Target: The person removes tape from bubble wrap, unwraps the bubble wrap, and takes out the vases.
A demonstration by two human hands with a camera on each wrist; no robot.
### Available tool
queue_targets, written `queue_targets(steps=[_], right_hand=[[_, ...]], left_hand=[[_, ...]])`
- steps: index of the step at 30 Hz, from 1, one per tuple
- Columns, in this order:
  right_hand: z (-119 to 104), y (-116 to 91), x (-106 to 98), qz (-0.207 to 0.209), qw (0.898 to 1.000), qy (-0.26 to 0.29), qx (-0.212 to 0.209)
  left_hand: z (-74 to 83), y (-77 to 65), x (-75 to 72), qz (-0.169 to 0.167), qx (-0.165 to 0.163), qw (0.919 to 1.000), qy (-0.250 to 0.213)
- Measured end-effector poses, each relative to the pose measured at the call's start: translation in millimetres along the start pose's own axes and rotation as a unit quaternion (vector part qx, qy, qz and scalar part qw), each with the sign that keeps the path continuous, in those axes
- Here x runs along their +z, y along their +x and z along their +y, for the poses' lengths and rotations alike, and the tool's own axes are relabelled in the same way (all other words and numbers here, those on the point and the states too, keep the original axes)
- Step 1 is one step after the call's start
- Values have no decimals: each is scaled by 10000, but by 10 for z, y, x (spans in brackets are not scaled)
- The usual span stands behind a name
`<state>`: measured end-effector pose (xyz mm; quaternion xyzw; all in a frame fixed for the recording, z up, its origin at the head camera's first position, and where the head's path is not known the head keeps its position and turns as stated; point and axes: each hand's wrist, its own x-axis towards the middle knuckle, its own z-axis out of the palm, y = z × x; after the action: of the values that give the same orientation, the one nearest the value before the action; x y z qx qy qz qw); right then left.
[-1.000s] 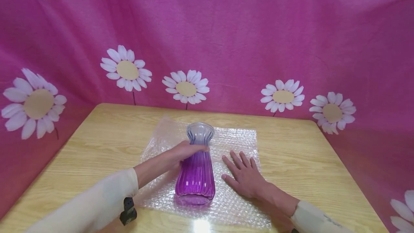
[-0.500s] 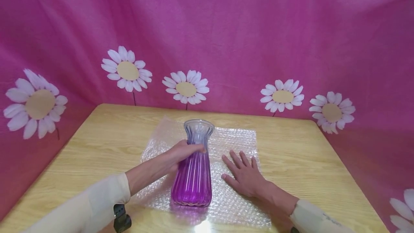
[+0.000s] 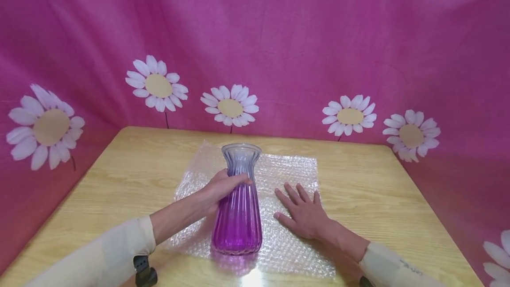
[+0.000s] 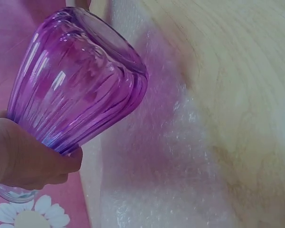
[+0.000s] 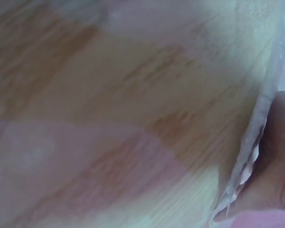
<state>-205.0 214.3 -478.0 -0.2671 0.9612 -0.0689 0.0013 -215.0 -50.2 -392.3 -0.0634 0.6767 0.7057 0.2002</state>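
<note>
A ribbed glass vase (image 3: 237, 216), clear at the mouth and deepening to purple at the base, is gripped round its narrower upper part by my left hand (image 3: 224, 187). Its flared mouth points up and away. In the left wrist view the vase (image 4: 80, 80) appears held above the sheet, with the left hand (image 4: 33, 156) wrapped round it. Under it lies a sheet of clear bubble wrap (image 3: 284, 172). My right hand (image 3: 304, 214) rests palm down on the sheet's right part, fingers spread. Only the edge of this hand (image 5: 270, 175) shows in the right wrist view, against the bubble wrap.
A light wood-grain table (image 3: 366, 189) bears the sheet. Pink cloth (image 3: 271, 48) printed with white daisies hangs behind the table and along both sides. A bright glare spot (image 3: 252, 277) lies at the front of the table.
My left hand has tipped the vase so its underside no longer shows and its mouth sits higher and slightly further left. The right hand has stayed nearly still on the bubble wrap.
</note>
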Motion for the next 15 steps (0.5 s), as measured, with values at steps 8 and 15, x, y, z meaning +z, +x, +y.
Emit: queue_targets(steps=[8,15], right_hand=[[25,-30,18,203,9998,-29,-63],[7,-31,-20,196,9996,118,-165]], left_hand=[[126,12,-30,174,313,9989,317],[228,59,-54,153,609,9966,537]])
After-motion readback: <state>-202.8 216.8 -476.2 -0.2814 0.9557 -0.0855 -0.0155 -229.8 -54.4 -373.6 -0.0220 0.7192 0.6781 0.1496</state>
